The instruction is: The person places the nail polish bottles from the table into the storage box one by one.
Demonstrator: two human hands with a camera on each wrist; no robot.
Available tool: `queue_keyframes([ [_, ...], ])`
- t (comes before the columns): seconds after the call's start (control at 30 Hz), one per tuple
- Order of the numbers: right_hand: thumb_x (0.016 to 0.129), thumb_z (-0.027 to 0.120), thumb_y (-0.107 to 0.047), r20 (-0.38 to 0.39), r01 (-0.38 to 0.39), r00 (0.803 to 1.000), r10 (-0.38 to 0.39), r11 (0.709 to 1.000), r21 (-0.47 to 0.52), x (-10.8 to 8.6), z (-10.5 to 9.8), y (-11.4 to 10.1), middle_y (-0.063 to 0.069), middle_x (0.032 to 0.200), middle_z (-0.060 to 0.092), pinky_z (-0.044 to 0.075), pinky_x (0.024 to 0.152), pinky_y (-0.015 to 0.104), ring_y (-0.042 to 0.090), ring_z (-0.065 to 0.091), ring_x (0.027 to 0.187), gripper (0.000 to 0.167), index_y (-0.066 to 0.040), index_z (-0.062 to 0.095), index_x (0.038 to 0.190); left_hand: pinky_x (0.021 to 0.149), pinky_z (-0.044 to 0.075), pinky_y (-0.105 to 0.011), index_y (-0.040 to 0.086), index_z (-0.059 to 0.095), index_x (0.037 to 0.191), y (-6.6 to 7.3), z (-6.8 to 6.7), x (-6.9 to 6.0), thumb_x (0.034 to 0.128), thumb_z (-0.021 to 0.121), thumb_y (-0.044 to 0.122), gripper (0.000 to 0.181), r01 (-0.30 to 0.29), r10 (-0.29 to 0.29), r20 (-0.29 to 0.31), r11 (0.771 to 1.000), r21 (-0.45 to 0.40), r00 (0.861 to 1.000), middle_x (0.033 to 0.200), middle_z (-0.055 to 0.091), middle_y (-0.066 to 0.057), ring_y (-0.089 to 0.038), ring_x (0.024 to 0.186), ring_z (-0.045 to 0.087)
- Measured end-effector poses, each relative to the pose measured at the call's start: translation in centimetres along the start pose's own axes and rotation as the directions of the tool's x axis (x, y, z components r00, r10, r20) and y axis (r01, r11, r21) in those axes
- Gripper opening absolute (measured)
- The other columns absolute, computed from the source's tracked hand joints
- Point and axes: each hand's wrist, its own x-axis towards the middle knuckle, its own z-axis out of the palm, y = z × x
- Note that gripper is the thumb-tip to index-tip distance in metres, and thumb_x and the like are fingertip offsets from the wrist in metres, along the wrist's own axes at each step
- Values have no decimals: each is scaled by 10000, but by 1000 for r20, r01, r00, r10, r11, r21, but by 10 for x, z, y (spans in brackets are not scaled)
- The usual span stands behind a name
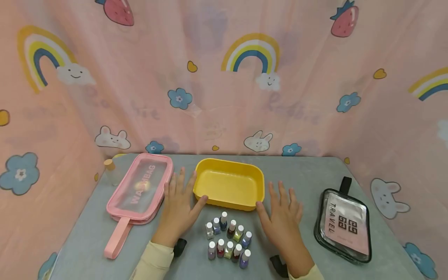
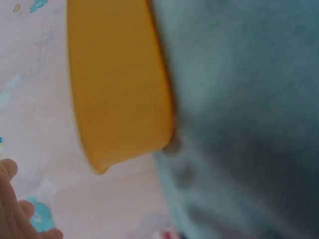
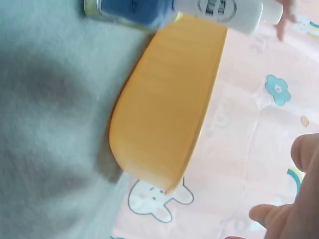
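A yellow tray (image 1: pixel 229 182) lies at the middle of the table, between two spread hands. The left hand (image 1: pixel 180 210) has its fingers straight, the thumb near the tray's front left corner. The right hand (image 1: pixel 281 219) is spread too, its thumb by the front right corner; whether either thumb touches is unclear. Several small nail polish bottles (image 1: pixel 229 249) with white caps stand in two rows in front of the tray. In the left wrist view the tray's side (image 2: pixel 117 79) shows; in the right wrist view a blue bottle (image 3: pixel 137 10) stands before the tray (image 3: pixel 164 94).
At the left lies a pink clear-topped bag (image 1: pixel 140 186) with a strap, beside a clear bottle (image 1: pixel 112 173) with a tan cap. A black-edged travel pouch (image 1: pixel 344 225) lies at the right. Behind the table (image 1: pixel 301 167) hangs a pink patterned curtain (image 1: pixel 217 116).
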Motion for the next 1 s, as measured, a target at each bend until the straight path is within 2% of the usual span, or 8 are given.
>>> queue_keyframes([
  [0.2,1100,565,-347,-62,107,993,-98,979,172,-14,4,2,219,1715,204,103,1172,741,509,133,1529,708,-44,261,1663,1224,91,-708,184,224,1705,-11,22,7,1080,553,511,779,42,-17,123,978,-203,992,1773,-8,-151,-481,1590,67],
  [0.37,1024,701,-184,-132,232,971,-197,906,354,-35,15,5,144,1575,501,259,1120,667,412,393,1423,543,-36,526,1517,1226,126,-691,185,413,1629,-28,41,7,1111,547,411,581,110,-38,177,904,-412,983,1778,16,-122,-434,1601,71],
  [0.43,997,749,-184,-101,195,980,-169,894,402,-42,18,6,47,1471,614,327,1109,628,314,487,1364,453,-91,639,1426,1227,160,-675,174,511,1551,-33,45,6,1110,567,374,487,133,-46,186,863,-487,982,1777,45,-124,-409,1602,100],
  [0.53,972,802,-227,14,58,997,-72,890,453,-49,21,6,-103,1326,680,454,1069,533,178,560,1267,334,-176,741,1296,1227,179,-665,163,601,1429,-38,50,5,1098,605,333,372,135,-42,175,817,-561,984,1773,76,-135,-395,1599,126],
  [0.6,957,821,-258,95,-41,995,-2,893,449,-51,23,4,-159,1250,687,517,1020,459,123,576,1201,274,-230,769,1224,1225,170,-676,172,625,1386,-39,52,5,1090,623,315,329,123,-38,155,801,-585,987,1771,90,-134,-401,1597,129],
  [0.67,946,834,-257,140,-88,990,27,889,449,-51,26,4,-162,1183,698,555,951,392,104,592,1137,220,-251,784,1160,1220,161,-689,182,636,1368,-39,54,6,1085,632,302,308,113,-36,139,790,-603,990,1770,99,-133,-408,1595,129],
  [0.87,946,831,-248,186,-86,983,-6,873,480,-50,34,8,-136,1042,713,565,841,295,82,631,948,176,-233,786,1116,1220,152,-692,192,643,1364,-39,56,7,1083,638,291,298,116,-41,133,767,-631,990,1769,98,-137,-406,1596,122],
  [1.0,934,842,-278,217,-61,975,-49,880,471,-47,37,11,-132,1068,716,569,848,294,86,633,949,237,-226,779,1157,1214,155,-702,198,648,1354,-39,56,6,1079,645,293,291,128,-56,131,759,-638,990,1768,103,-141,-416,1593,128],
])
